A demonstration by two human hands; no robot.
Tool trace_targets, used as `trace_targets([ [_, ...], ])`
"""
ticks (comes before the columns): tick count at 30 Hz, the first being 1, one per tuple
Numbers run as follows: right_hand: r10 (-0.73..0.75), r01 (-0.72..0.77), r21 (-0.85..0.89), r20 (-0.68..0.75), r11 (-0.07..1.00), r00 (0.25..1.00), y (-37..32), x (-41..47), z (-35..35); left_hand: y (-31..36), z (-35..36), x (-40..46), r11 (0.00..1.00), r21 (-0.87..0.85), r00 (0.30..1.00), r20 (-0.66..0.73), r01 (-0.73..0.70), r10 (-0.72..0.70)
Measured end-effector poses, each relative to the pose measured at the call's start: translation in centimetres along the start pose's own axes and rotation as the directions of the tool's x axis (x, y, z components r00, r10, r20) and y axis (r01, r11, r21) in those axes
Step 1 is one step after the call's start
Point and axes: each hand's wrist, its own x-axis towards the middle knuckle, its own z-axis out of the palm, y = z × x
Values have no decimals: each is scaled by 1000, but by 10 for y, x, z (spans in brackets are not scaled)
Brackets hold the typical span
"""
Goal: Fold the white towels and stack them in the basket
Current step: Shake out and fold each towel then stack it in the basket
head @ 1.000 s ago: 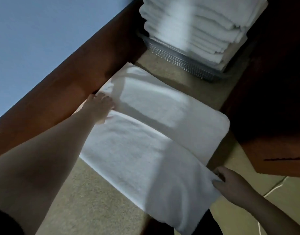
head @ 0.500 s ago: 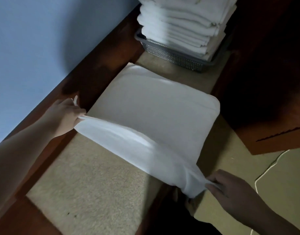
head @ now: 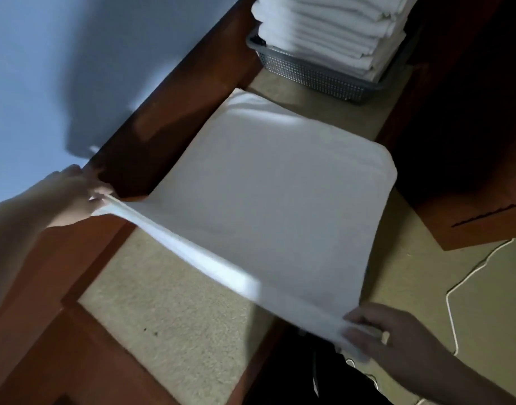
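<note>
White terry, soft and limp: towel (head: 274,194) spread over the beige counter (head: 175,325), far half lying flat, near edge lifted and sagging between 2 corners. Left hand (head: 75,197) pinching the left corner, fingers curled round the cloth; right hand (head: 388,337) gripping the right corner the same way. Light, floppy, likely to droop or crease mid-span, so best held at corners and kept taut. Grey basket (head: 312,74) beyond, already carrying folded towels (head: 324,27).
</note>
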Motion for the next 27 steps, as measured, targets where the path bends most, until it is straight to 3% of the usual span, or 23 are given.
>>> trace_targets([
  [1,39,-40,-13,-66,999,997,10,12,-4,59,-47,-15,992,122,997,76,-38,29],
  [2,76,-78,-19,-106,997,991,16,23,-8,108,-76,-20,988,136,996,60,-77,69],
  [3,101,-105,-25,-127,994,987,25,34,-12,126,-75,-7,971,212,994,36,-106,101],
  [7,198,-203,-15,-164,979,966,54,64,-27,170,-63,33,978,180,990,109,-109,91],
  [9,230,-231,11,-181,973,956,68,71,-31,187,-56,52,973,184,988,81,-142,129],
  [14,356,-344,92,-231,934,905,92,79,-43,208,-65,91,972,200,992,40,-123,118],
  [20,288,-292,55,-411,955,865,92,97,-62,208,-81,130,970,230,986,-124,-80,110],
  [27,268,-256,95,-507,962,819,94,123,-76,219,-69,165,971,233,961,-255,-48,109],
])
